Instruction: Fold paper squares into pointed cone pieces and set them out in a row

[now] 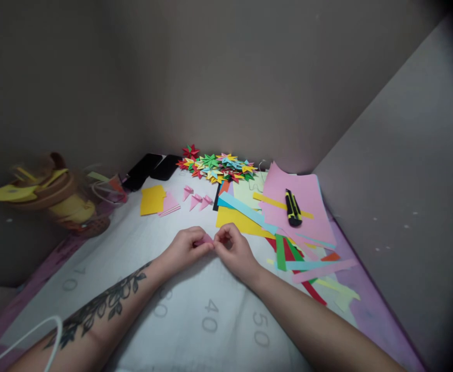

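My left hand (pixel 185 247) and my right hand (pixel 232 249) meet over the white mat (pixel 180 310), fingers curled. Both pinch a small folded pink paper piece (pixel 207 239) between their fingertips. Just beyond lie three folded pink paper points (pixel 197 199) in a row. A small yellow paper stack (pixel 152 199) with a pink folded piece (pixel 169 204) beside it lies to the far left of my hands.
A heap of finished multicoloured paper stars (pixel 216 168) sits at the back. Coloured sheets and strips (pixel 288 243) spread to the right, with a yellow-black utility knife (pixel 293 207) on a pink sheet. Two black phones (pixel 152 168) lie back left. A cluttered basket (pixel 61 199) stands at left.
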`<state>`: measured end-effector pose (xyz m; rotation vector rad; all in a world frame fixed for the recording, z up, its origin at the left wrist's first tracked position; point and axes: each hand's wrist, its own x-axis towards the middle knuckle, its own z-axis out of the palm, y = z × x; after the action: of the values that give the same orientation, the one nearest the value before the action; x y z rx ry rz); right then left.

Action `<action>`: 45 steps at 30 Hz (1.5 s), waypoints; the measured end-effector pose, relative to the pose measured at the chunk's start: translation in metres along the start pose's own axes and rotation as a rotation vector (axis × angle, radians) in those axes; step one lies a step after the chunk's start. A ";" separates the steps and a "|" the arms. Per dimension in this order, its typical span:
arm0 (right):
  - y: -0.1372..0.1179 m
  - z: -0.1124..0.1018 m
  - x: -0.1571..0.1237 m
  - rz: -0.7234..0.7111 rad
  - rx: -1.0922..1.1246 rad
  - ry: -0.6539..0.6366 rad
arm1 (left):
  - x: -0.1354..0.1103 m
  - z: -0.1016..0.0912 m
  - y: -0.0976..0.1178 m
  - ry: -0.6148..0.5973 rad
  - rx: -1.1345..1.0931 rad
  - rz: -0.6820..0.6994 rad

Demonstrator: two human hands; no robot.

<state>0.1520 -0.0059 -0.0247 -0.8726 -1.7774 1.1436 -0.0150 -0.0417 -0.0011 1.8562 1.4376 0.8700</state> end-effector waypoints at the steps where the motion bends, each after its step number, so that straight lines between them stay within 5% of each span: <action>1: 0.000 0.000 0.000 -0.001 0.001 0.001 | 0.000 0.000 0.000 0.009 -0.005 -0.001; 16: 0.002 0.000 0.000 0.005 -0.022 0.069 | 0.002 -0.008 0.001 0.174 -0.073 -0.060; 28: 0.000 0.001 -0.003 -0.007 -0.100 -0.011 | 0.001 -0.003 0.000 0.067 -0.031 0.004; 35: 0.009 0.005 0.000 0.150 0.259 0.001 | 0.000 -0.001 -0.005 0.232 -0.241 -0.038; 38: 0.008 0.003 0.004 0.182 0.399 0.037 | 0.001 0.000 -0.004 0.144 -0.228 -0.059; 45: 0.002 -0.002 0.004 0.113 0.241 0.082 | 0.002 -0.001 0.000 0.032 -0.251 -0.094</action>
<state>0.1529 -0.0009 -0.0252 -0.8695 -1.5027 1.3435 -0.0155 -0.0399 0.0000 1.5839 1.3550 0.9884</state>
